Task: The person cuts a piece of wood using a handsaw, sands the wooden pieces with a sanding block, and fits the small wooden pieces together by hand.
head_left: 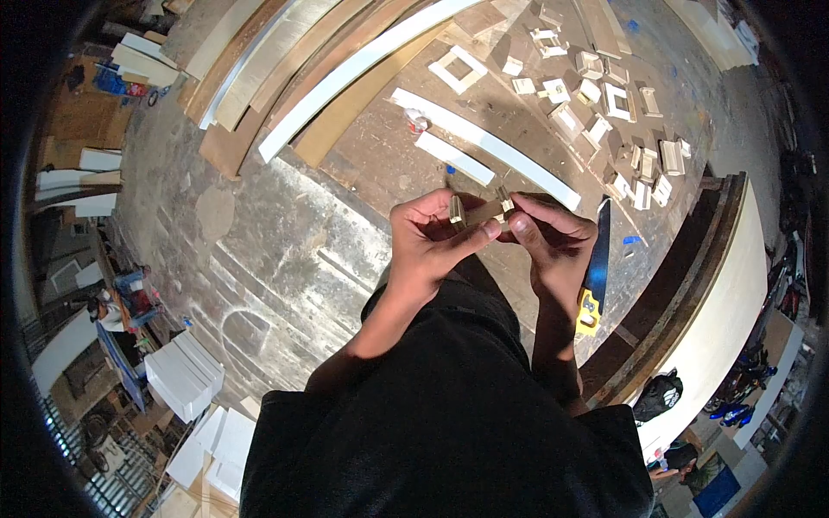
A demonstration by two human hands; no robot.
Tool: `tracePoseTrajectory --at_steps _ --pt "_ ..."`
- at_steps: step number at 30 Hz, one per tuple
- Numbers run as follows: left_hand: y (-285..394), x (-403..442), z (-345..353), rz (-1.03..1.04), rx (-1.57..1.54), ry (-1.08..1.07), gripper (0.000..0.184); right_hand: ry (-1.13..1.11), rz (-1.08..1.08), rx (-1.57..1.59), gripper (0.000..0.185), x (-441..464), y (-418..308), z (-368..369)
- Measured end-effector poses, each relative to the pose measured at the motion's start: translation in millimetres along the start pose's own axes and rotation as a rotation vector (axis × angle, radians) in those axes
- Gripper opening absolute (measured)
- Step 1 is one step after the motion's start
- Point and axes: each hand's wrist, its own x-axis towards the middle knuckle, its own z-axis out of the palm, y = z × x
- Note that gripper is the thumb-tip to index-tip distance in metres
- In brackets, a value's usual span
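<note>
In front of my chest, my left hand [430, 235] and my right hand [554, 231] are both closed on a small wooden frame [480, 213] made of short pieces. The left fingers and thumb grip its left end and lower edge. At the other end, my right thumb and fingers pinch a small upright block. Fingers cover part of the frame, so its full shape is hidden. Just beyond the hands lie a short white strip [455, 158] and a long white strip [501, 145]. A small white-and-red object [418, 121] rests by the strips.
A handsaw [589, 311] with a yellow handle lies right of my right arm. Several small wooden frames [617, 102] are scattered at the upper right. Long boards [285, 73] lie at the upper left. A long pale panel [721, 285] borders the right side. White panels [183, 375] are stacked lower left.
</note>
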Motion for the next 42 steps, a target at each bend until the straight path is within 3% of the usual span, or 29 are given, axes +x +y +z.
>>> tracePoseTrajectory --at_steps 26,42 --pt "-9.6 6.6 -0.6 -0.01 0.114 0.004 0.022 0.115 -0.035 -0.072 0.018 0.8 4.1 3.7" --pt "-5.9 13.1 5.7 -0.082 0.01 0.012 0.02 0.116 -0.048 -0.118 0.019 4.9 1.1 0.5"
